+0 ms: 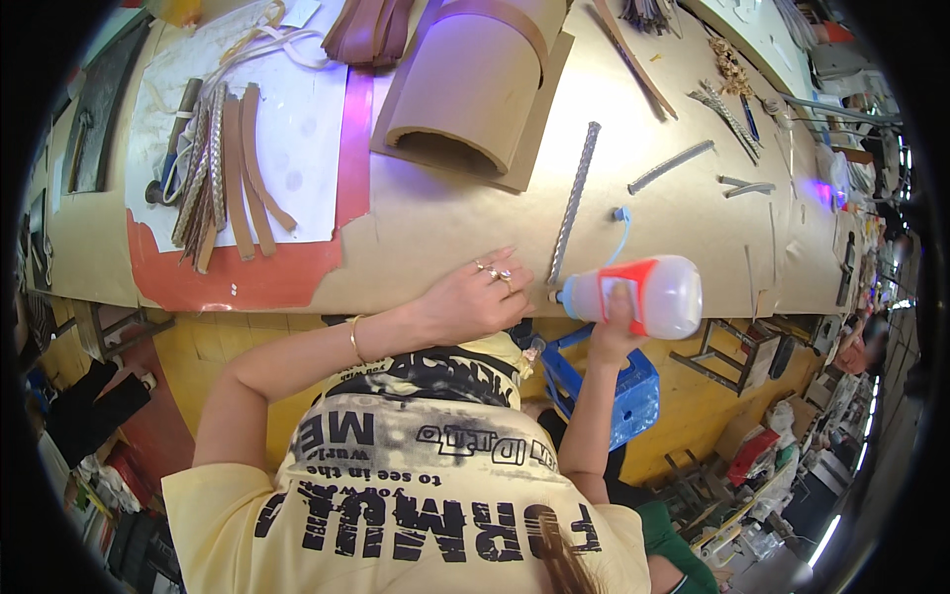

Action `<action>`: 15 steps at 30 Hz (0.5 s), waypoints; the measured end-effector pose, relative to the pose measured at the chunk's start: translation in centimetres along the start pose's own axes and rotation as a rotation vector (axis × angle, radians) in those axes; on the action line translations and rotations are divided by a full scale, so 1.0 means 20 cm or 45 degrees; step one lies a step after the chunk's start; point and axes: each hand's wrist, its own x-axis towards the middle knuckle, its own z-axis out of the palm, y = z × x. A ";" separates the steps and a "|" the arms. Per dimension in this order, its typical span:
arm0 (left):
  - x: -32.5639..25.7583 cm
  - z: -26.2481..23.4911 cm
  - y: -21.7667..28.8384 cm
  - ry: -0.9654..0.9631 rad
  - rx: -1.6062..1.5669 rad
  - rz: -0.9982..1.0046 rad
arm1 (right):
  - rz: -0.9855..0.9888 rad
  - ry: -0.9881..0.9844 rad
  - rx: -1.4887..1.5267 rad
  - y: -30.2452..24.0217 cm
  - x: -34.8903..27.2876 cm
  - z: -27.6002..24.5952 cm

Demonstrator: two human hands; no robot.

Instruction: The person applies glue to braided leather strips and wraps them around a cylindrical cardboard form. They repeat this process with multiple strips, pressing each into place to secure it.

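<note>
Bottle (678, 295) position: near edge of the table (435, 238), right of center in my head view, held in the right hand (618, 329). I read the bottle as tipped nearly onto its side, base to the right, nozzle (558, 296) to the left. The nozzle sits just beside the lower end of the long braid (575, 203). A blue cap (621, 214) stands out above the bottle on its strap.

Right hand: gripping the bottle from the near side. One digit lies across the red band (641, 287); the remaining fingers are hidden from me. The right forearm (589, 421) rises steeply from the lower edge, with the wrist below the bottle.

Left hand (485, 297): back upward, fingers close together and loosely bent, pointing right toward the braid end. Its fingertips are partly hidden, so I cannot tell whether they pinch anything. Rings (505, 276) show on the fingers. The left forearm (396, 333) crosses inward from the left along the table edge, elbow bent outward; a bracelet (355, 339) circles the wrist.

Surroundings: I note a short braid (671, 166) right of the long one, a curved panel (470, 84) beyond the hands, and brown strips (234, 178) at left on a white sheet (309, 168). A blue stool (635, 401) stands below the table edge.
</note>
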 end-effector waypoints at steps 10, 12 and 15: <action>0.35 -0.03 0.03 -0.042 -0.147 -0.672 | 0.366 -0.107 2.062 0.04 0.29 -0.33; 0.44 0.01 0.03 -0.073 -0.058 -0.730 | 0.264 -0.027 2.366 0.09 0.34 -0.37; 0.53 0.06 0.02 -0.087 0.116 -0.764 | 0.147 0.084 2.552 0.15 0.43 -0.44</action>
